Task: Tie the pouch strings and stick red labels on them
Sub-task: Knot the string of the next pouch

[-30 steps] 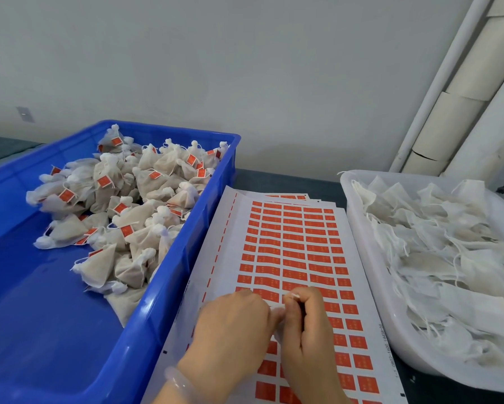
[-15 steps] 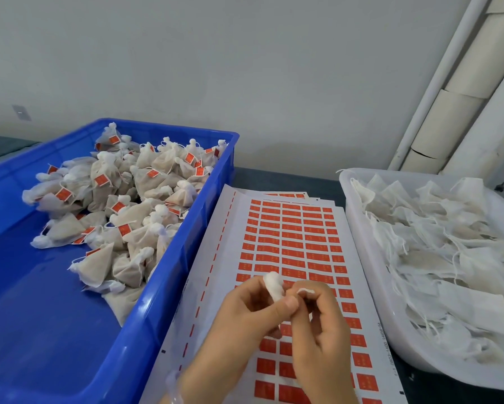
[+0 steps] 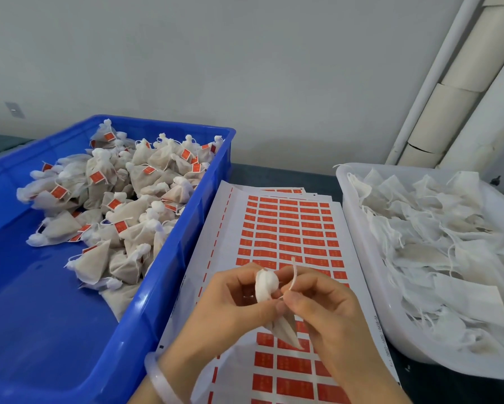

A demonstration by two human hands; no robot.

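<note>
A small white fabric pouch (image 3: 266, 285) is held above the sheet of red labels (image 3: 288, 228). My left hand (image 3: 230, 307) grips the pouch at its gathered neck, the white top sticking up and the tan body (image 3: 285, 330) hanging below. My right hand (image 3: 320, 304) pinches the pouch's white string (image 3: 293, 275), which stands up from the fingertips. The label sheet lies flat on the table between two bins.
A blue bin (image 3: 169, 275) on the left holds several tied pouches with red labels (image 3: 113, 193). A white tray (image 3: 370, 275) on the right is heaped with untied pouches (image 3: 437, 243). White pipes (image 3: 437, 83) run up the wall at the back right. A pale bangle (image 3: 160, 380) circles my left wrist.
Both hands have lifted off the label sheet and turned, bringing the pouch's top into sight. The string now stands up from my right fingertips.
</note>
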